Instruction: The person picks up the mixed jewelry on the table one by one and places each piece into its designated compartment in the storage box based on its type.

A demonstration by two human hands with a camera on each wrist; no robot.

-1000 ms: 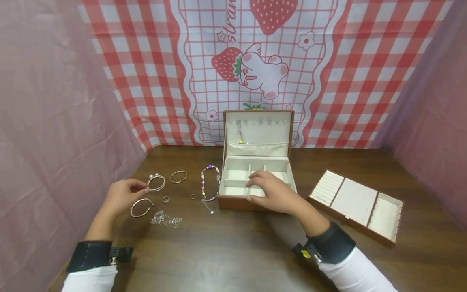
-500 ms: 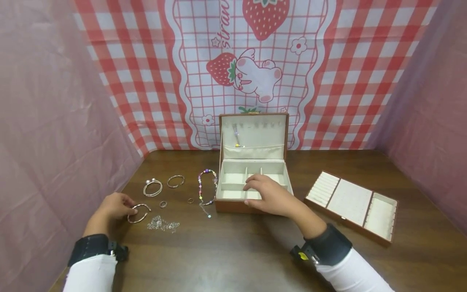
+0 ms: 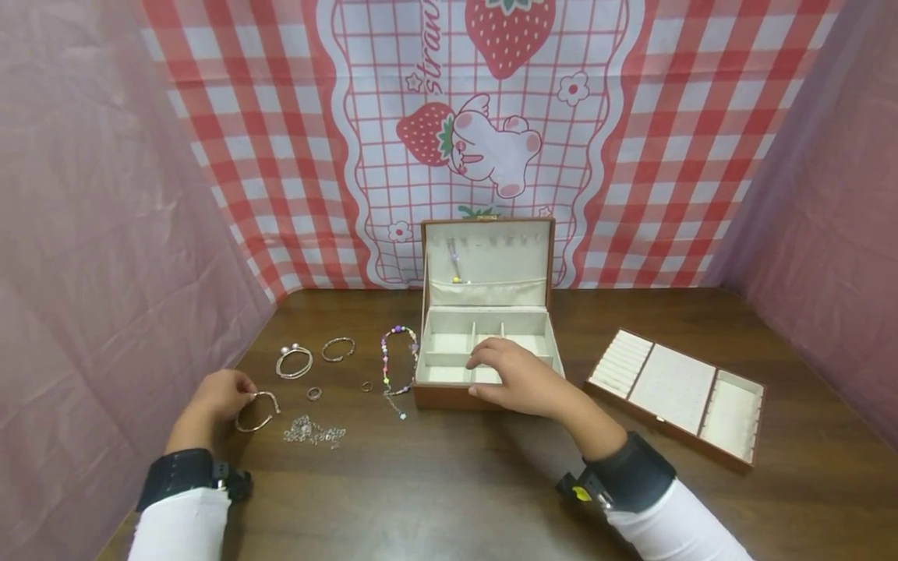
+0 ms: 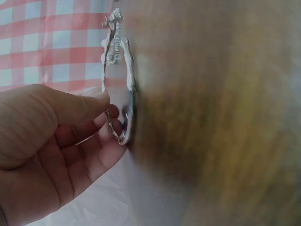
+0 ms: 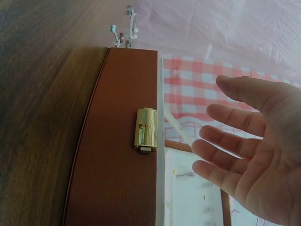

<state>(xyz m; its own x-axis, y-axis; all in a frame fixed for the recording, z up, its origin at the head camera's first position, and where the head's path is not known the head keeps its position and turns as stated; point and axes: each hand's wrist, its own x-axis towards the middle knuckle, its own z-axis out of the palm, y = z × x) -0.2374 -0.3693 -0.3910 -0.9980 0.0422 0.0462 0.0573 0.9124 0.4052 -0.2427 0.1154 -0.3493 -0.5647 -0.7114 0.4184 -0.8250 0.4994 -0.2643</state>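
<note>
My left hand (image 3: 220, 396) pinches an open metal cuff bangle (image 3: 254, 430) between thumb and fingers at the left of the table. In the left wrist view the bangle (image 4: 131, 70) stands edge-on above the curled fingers. My right hand (image 3: 522, 379) hovers over the front compartments of an open brown jewelry box (image 3: 449, 397), holding nothing. Its fingers are spread and relaxed in the right wrist view, beside the box front with a gold clasp (image 5: 146, 128). A colourful strand (image 3: 454, 261) hangs inside the box lid.
Nearby lie a pearl-tipped bracelet (image 3: 293, 377), another bangle (image 3: 339, 359), two rings, one of them a wider ring (image 3: 314, 394), and a heaped silver chain (image 3: 305, 431). A beaded necklace (image 3: 385, 366) lies left of the box. A divided tray (image 3: 677, 386) sits at right.
My left hand has moved from the pearl-tipped bracelet down to the cuff bangle, now gripped and shifted slightly left. The right hand has stayed over the box. The head view has shifted slightly.
</note>
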